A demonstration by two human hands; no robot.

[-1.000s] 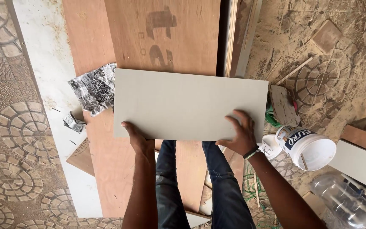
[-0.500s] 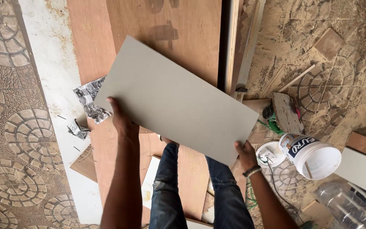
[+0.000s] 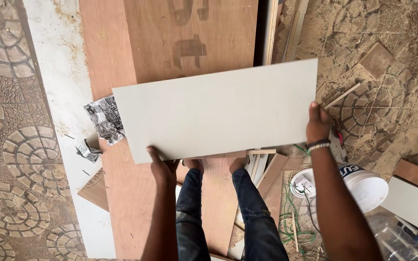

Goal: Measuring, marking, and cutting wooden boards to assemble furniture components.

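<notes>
Head view looks straight down on a pale grey panel [image 3: 218,111] held flat above brown plywood sheets [image 3: 170,43] that lie on the floor. The left hand [image 3: 163,166] grips the panel's near edge, thumb on top and fingers hidden beneath. The right hand [image 3: 319,123] clasps the right-hand end, thumb over the face, a bracelet [image 3: 318,144] at the wrist. The panel hangs slightly tilted, its far right corner higher, clear of the plywood as far as I can tell.

Risks, as I judge them: both holds are near one long edge and one end, so the far left corner is unsupported and could dip and knock the plywood or the crumpled paper [image 3: 105,118] beside it. A slip of the left thumb would let the panel swing. The person's feet stand among offcuts [image 3: 267,169] and green cord [image 3: 293,222], which could snag a step.

Containers: a white bucket [image 3: 364,186] lies near the right forearm; its inside is not visible. A clear plastic bottle [image 3: 402,241] lies at the lower right; its contents cannot be told.
</notes>
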